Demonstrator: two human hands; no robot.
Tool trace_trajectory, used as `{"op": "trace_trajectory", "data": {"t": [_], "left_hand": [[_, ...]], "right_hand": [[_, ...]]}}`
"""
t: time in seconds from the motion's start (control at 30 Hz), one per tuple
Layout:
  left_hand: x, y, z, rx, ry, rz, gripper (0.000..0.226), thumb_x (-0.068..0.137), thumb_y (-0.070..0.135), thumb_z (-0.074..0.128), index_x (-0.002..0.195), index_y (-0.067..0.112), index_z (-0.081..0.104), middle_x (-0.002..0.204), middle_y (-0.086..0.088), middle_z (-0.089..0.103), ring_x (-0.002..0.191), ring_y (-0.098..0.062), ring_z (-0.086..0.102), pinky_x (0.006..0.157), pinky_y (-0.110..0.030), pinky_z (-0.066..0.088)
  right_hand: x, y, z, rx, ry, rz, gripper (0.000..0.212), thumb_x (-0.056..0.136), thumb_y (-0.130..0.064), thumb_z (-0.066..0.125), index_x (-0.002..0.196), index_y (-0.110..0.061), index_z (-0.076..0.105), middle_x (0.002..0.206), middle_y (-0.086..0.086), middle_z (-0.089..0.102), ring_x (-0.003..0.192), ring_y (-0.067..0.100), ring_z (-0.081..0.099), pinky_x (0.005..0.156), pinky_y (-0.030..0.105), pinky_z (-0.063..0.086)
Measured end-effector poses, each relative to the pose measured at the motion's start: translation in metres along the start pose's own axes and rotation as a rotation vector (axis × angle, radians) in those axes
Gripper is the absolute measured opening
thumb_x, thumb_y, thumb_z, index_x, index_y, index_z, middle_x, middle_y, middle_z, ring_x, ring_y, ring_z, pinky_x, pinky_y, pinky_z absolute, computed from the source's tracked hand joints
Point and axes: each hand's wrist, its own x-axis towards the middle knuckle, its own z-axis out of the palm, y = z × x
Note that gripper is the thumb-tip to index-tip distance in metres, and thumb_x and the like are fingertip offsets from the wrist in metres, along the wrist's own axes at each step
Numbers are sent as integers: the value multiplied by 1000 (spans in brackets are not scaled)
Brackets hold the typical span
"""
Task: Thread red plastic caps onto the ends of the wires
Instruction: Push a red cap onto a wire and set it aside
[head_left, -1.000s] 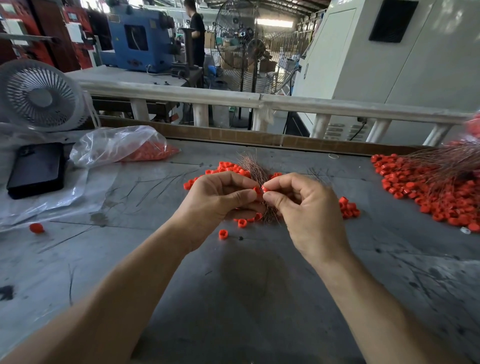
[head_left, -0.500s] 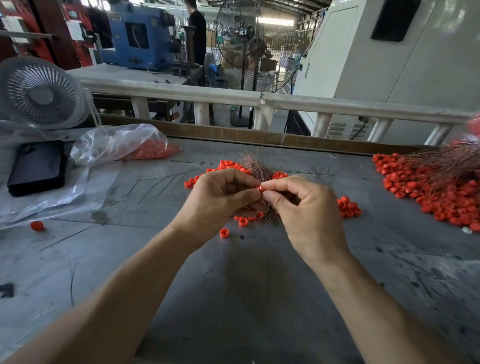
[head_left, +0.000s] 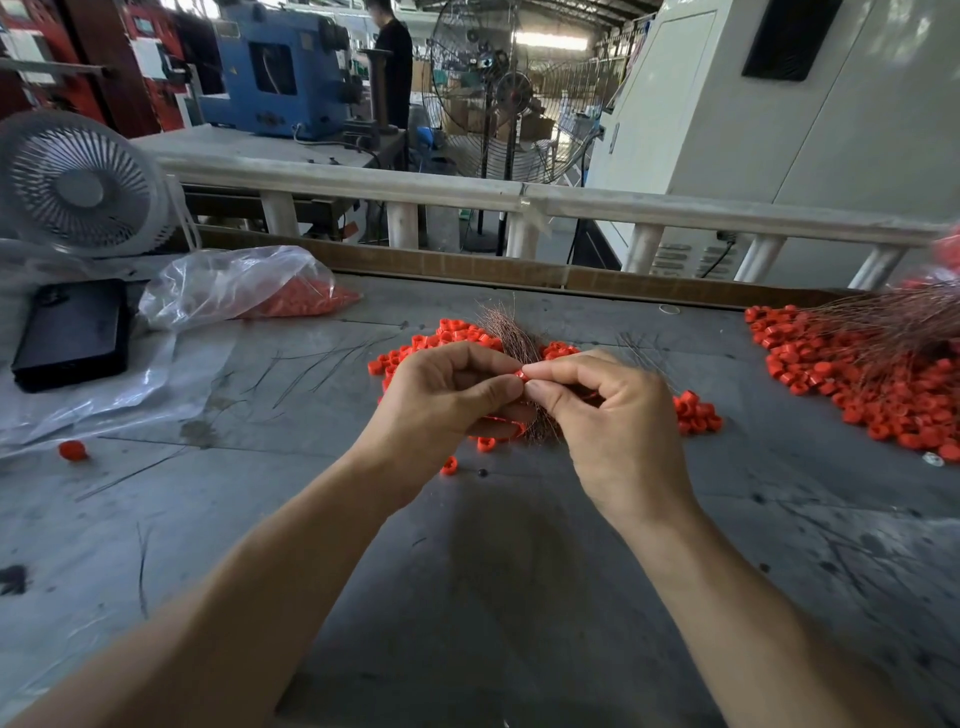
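Step in hand, as judged from the hands: seating one red cap (head_left: 520, 375) on a wire end.

The cap is held above the middle of the table (head_left: 519, 597), pinched between thumb and forefinger of the right hand (head_left: 618, 415). The left hand (head_left: 441, 400) meets it fingertip to fingertip, its thumb and forefinger closed together against the cap. It is presumably pinching a single wire, but the wire itself is too thin to make out at the contact point. Both hands are therefore grasping, neither is released.

The bundle of wires (head_left: 511, 338) lies on the table just behind and under the hands, with loose caps (head_left: 441, 338) scattered round it. The pile of finished pieces (head_left: 857, 374) sits at the right edge. A bag of spare caps (head_left: 244, 291) lies toward the far left corner.

Procedure for a clean fit:
1. Hold the wire close to its tip, so that the short free length does not buckle under push.
2. Line up the cap's opening with the wire axis before pressing; a tilted cap is likely to slip off the tip.
3. Advance the cap with the right hand while the left holds steady.
4. Keep the pinch light. The cap is small and smooth and may spring out of a hard squeeze.
5. Work clear of the bundle to avoid snagging neighbouring wires.
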Motion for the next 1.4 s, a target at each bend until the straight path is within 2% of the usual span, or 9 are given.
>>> {"op": "trace_trajectory", "data": {"t": [0.17,0.37,0.53,0.7,0.83,1.1,1.23,1.33,1.4], "left_hand": [[0,-1,-1,-18,36,-20,15,91,5,69,104,-1,68,91,-20,76,85,-30,76,82,-41,62],[1,-1,1,-218,14,-135,19,85,17,70,99,4,69,89,-14,69,84,-24,67,82,-35,57],[0,0,3,-275,-46,-173,17,88,15,68,101,4,69,92,-15,66,77,-19,65,69,-29,57],[0,2,1,-336,-72,-202,17,95,13,64,108,3,67,93,-14,70,82,-21,68,75,-33,58],[-1,3,3,-313,-73,-224,14,98,12,61,103,4,70,93,-14,72,81,-20,70,71,-31,60],[-1,4,1,-299,-95,-228,26,97,15,61,114,-4,68,100,-17,71,86,-22,70,78,-34,61],[-1,3,0,-263,-100,-199,24,90,17,68,107,0,69,96,-19,68,86,-23,67,78,-35,57],[0,2,-1,-252,-81,-171,29,87,16,70,109,-2,66,96,-21,64,87,-26,64,77,-38,55],[0,2,-1,-251,-66,-153,32,84,15,71,110,-3,65,95,-21,62,85,-25,62,72,-34,57]], "right_hand": [[-2,-1,1,-55,-45,-28,17,88,-12,79,101,-23,82,96,-14,71,93,-2,66,79,9,49],[-5,-2,9,-244,-21,-175,21,86,-16,81,103,-27,75,95,-16,57,86,4,56,76,23,50],[-4,-6,13,-388,73,-264,10,87,-14,76,94,-19,70,96,-6,61,92,15,59,77,36,51],[-3,-5,11,-426,93,-298,11,84,-10,77,92,-16,71,96,-4,64,94,21,62,79,42,52],[-1,-4,9,-473,85,-324,11,83,-7,76,88,-15,71,93,-2,65,94,25,62,78,48,52],[2,0,8,-527,114,-417,11,82,-1,76,82,-11,71,84,-1,65,85,25,59,77,44,50],[4,-1,5,-528,65,-448,8,84,-7,76,87,-14,74,91,-2,65,91,23,59,79,41,51],[4,-2,2,-511,32,-420,11,85,-11,79,92,-19,74,96,-5,61,92,17,60,71,38,54],[4,-2,1,-513,14,-408,15,87,-14,78,98,-23,74,95,-7,61,86,14,61,64,38,55]]}}
